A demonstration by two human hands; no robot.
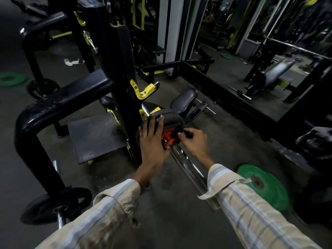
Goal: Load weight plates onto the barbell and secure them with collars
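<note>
Bar axis: the bar (188, 168) runs from near my right sleeve up and away to the plate (168, 117), so the sleeve points back toward me.
Plate: a dark plate sits on the bar, face-on to me, hard by the rack post (125, 105).
Collar: the red collar (169, 137) is on the bar right against the plate's face, between my two hands.
Left grip: my left hand (152, 139) lies flat, fingers straight and spread, pressing the plate's face; its heel is beside the collar.
Right grip: my right hand (193, 139) has fingers curled, pinching the collar's right side, likely its lever.
Nearer hand: both touch it; the right does the work.
Next move, my guess: clamp the collar shut along the bar's axis while the left braces the plate.
Spare: a green plate (269, 187) lies on the floor to my right.
</note>
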